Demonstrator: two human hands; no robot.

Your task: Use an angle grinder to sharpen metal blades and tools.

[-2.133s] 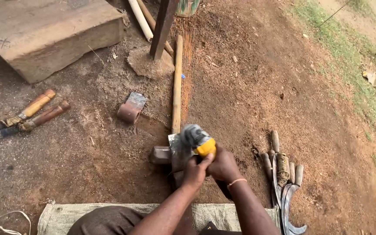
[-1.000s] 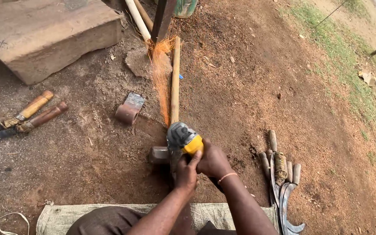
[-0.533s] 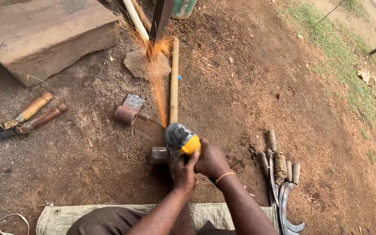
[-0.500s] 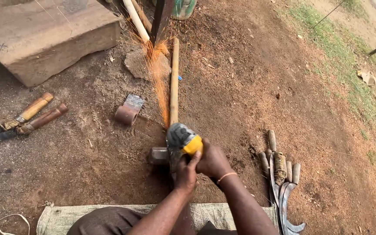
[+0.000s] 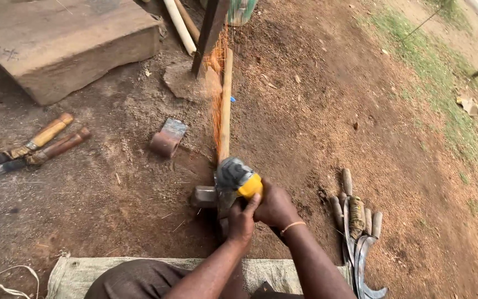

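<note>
An angle grinder (image 5: 238, 180), grey with a yellow housing, is held low over the bare earth at near centre, pressed down onto a metal head (image 5: 203, 196) that lies on the ground at the near end of a long wooden handle (image 5: 225, 105); the tool is kept low, probably so that the disc bites. The right hand (image 5: 276, 207) is wrapped shut around the rear of the grinder body, and the left hand (image 5: 242, 221) is closed on it from the near side, fingers curled, seemingly to steady it. A line of orange sparks (image 5: 216, 94) is thrown away from the person, alongside the handle toward a dark post (image 5: 211, 30). To the left, an axe head (image 5: 167, 138) is laid loose in the dirt, and farther left a pair of wooden-handled blades (image 5: 29, 150). A thick timber slab (image 5: 62, 44) is set at far left. At near right, a bundle of curved blades with wooden grips (image 5: 356, 221) is laid together, within reach. A woven sack (image 5: 73, 271) is spread at the near edge.
</note>
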